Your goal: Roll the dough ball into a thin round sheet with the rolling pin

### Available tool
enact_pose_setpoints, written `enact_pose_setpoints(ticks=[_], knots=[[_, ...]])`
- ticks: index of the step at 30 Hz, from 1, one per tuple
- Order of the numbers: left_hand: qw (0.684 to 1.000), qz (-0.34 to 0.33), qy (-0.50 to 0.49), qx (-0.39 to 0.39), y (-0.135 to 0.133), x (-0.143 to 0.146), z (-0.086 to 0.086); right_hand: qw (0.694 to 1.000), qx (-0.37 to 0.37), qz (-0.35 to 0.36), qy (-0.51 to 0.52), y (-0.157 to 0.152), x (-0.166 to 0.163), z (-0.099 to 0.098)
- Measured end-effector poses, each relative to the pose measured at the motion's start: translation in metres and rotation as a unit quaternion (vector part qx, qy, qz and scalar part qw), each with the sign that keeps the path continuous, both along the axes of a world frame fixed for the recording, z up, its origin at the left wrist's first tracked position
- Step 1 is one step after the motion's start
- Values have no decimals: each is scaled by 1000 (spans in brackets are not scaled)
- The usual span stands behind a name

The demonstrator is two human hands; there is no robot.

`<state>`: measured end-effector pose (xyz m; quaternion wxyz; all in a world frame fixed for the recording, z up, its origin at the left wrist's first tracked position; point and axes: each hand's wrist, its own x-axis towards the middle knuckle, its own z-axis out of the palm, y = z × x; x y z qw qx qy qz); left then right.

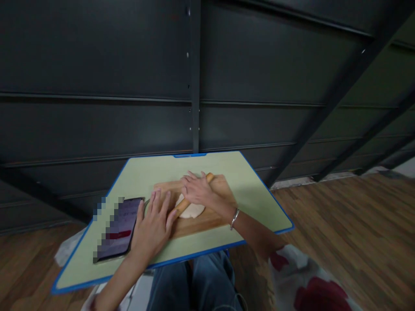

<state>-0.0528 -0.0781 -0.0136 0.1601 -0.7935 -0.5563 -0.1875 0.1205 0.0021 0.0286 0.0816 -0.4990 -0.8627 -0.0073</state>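
Observation:
A wooden rolling pin (181, 207) lies slantwise over a flat piece of pale dough (193, 211) on a wooden cutting board (223, 190). My right hand (197, 190) rests over the pin's upper part, its fingers reaching across the wood and hiding part of the dough. At the pin's lower end, my left hand (153, 226) lies flat with its fingers spread over the board's left edge. Its thumb is at the tip of the pin; whether it presses on it I cannot tell.
The board lies on a pale green folding table (259, 207) with blue edging. A tablet (121, 229), partly blurred out, is left of my left hand. Dark metal panels (145, 129) rise behind the table. Wooden flooring (340, 216) extends to the right. My legs in jeans (191, 285) are below.

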Motion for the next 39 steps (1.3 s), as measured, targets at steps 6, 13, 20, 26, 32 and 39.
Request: enact_pose_setpoints(ticks=[6,13,20,26,32,39], knots=[[1000,2,13,-10,19,-19,1,996,-67,-43,42,37,-27,-10],[996,-9,52,-74,37,-31,-3,989,-122,-51,65,64,-47,-18],[992,-3,41,-122,37,-30,0,995,-73,-45,60,57,-43,-21],[994,-33,24,-98,23,-24,-5,998,4,-28,48,18,-25,-16],[994,-68,4,-89,3,-10,-3,995,54,-45,67,-22,-4,-22],[994,-80,-21,-73,-19,4,-3,991,89,-33,95,-73,15,-25]])
